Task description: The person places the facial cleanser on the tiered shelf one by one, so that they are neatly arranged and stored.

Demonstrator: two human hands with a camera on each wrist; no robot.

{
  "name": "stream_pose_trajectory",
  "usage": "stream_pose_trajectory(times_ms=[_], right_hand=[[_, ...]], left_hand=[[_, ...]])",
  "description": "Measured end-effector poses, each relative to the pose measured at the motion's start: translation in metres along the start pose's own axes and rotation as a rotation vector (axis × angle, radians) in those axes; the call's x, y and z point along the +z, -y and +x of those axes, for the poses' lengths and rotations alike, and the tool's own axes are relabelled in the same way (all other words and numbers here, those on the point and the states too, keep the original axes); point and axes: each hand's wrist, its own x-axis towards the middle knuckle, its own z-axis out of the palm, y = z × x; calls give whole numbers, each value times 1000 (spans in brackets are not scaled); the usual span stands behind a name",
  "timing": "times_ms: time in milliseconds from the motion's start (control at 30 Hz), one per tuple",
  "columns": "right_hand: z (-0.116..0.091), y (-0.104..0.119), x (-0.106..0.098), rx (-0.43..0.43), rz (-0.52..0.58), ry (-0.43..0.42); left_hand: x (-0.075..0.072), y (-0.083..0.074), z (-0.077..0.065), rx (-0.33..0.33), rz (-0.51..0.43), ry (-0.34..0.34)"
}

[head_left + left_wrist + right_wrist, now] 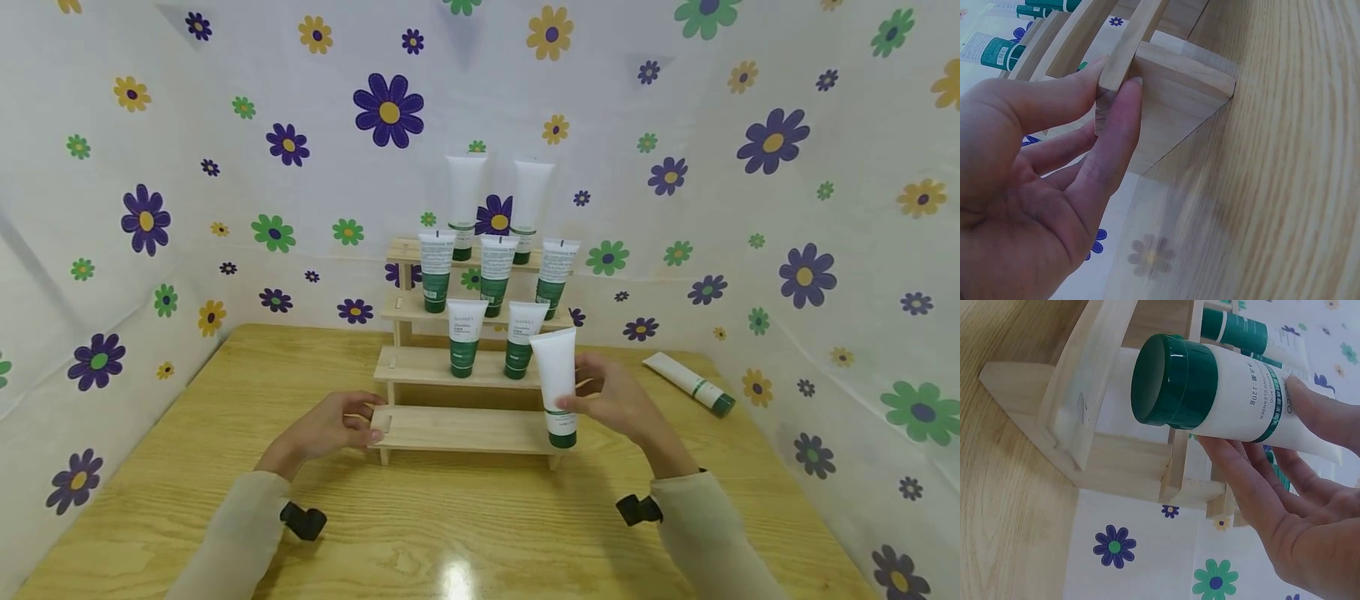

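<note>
My right hand (617, 398) holds a white cleanser tube (556, 371) with a green cap, cap down and slightly tilted. It hangs at the right end of the lowest step of a tiered wooden display rack (457, 429). In the right wrist view, the thumb lies along one side of the tube (1241, 394) and the fingers along the other. At the rack's left end, my left hand (330, 423) pinches the tip of the lowest board. The left wrist view shows thumb and forefinger on that board's end (1124, 62).
Two tall tubes (465, 196) stand on the top step, three tubes (495, 271) below them, and two smaller ones (465, 337) on the third step. Another tube (690, 383) lies on the wooden table (450, 517) at right. A flowered cloth (465, 83) surrounds the table's back and sides.
</note>
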Motion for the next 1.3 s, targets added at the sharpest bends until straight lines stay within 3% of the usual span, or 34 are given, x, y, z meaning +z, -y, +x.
stream_pose_trajectory(times_ms=[467, 1300], right_hand=[[4, 11, 22, -77, 48, -3], [14, 38, 54, -121, 104, -27]], left_hand=[[2, 2, 0, -31, 9, -8], [1, 0, 1, -35, 5, -15]])
